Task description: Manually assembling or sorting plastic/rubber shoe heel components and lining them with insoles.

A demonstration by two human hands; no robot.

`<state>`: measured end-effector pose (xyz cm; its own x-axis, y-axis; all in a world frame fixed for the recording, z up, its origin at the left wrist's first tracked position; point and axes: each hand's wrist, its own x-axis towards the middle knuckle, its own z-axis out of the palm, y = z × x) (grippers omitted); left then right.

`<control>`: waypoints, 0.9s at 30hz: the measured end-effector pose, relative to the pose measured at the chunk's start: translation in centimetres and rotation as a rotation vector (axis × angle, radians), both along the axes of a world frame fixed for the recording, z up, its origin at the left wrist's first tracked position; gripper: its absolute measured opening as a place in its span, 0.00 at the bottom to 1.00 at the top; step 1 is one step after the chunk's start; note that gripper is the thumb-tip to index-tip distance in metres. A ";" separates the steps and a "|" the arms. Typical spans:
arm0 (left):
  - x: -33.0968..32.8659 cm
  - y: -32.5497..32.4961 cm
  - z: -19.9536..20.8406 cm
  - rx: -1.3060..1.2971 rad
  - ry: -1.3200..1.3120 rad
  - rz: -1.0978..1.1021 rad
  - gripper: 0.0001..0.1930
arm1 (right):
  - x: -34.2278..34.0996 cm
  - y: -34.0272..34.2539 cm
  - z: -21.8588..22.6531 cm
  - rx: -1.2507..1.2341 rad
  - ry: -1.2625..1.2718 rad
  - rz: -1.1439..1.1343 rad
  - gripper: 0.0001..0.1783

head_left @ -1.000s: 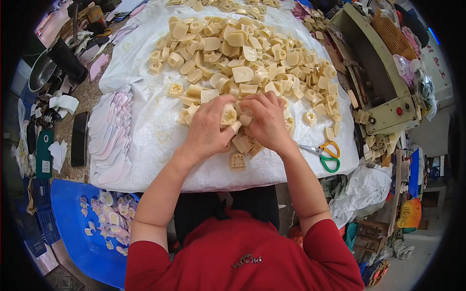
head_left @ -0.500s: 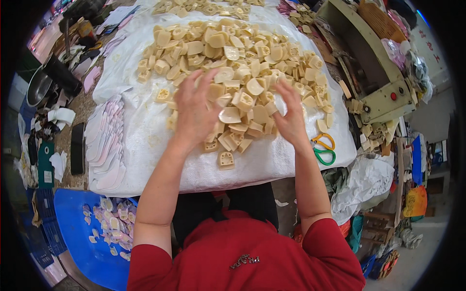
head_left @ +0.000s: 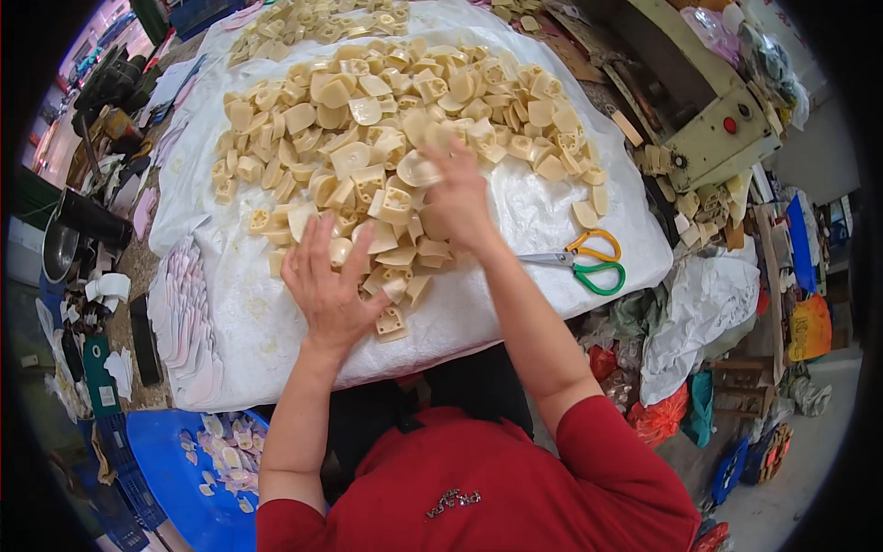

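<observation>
Fingers point(head_left: 317, 244) of the left hand point(head_left: 326, 299) spread apart over the near edge of the pile point(head_left: 299, 118). Right hand point(head_left: 457, 207) blurred among the pieces; cannot tell whether it has closed on one. Clock centred on the view, 12 at top.

Largest first. White sheet point(head_left: 262, 354): woven, plastic-looking, creased. Pile: on the sheet, from 10 round to 2 o'clock; many cream D-shaped blocks, smooth, glossy, some showing hollowed, perforated faces. Handling (judged): each light, stiff, hard to break; shiny faces liable to slip. Best hold: pinch across opposite side walls, off the curved face.

Stack point(head_left: 184, 322), near 9 o'clock: thin, flat, pale pink-and-white shapes, overlapping; probably flexible. Scissors point(head_left: 570, 259), 3 o'clock: metal blades, one yellow loop, one green.

Smallest: single block point(head_left: 391, 324), between 7 and 8 o'clock, just beside the left hand; holed face showing.
</observation>
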<state>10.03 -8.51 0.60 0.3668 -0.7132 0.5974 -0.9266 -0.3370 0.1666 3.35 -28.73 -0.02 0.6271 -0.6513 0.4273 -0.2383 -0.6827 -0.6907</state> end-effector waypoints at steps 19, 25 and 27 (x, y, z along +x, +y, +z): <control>1.1 -1.2 -0.8 -0.042 -0.039 0.037 0.29 | 2.9 -7.6 -0.2 -0.033 0.273 0.012 0.24; 1.1 -1.5 -0.7 -0.062 -0.103 0.073 0.31 | 0.9 -1.6 4.9 -0.067 0.275 0.151 0.21; 1.3 -1.4 -0.3 -0.067 -0.089 0.057 0.31 | 1.1 -1.6 4.7 0.143 -0.009 0.551 0.20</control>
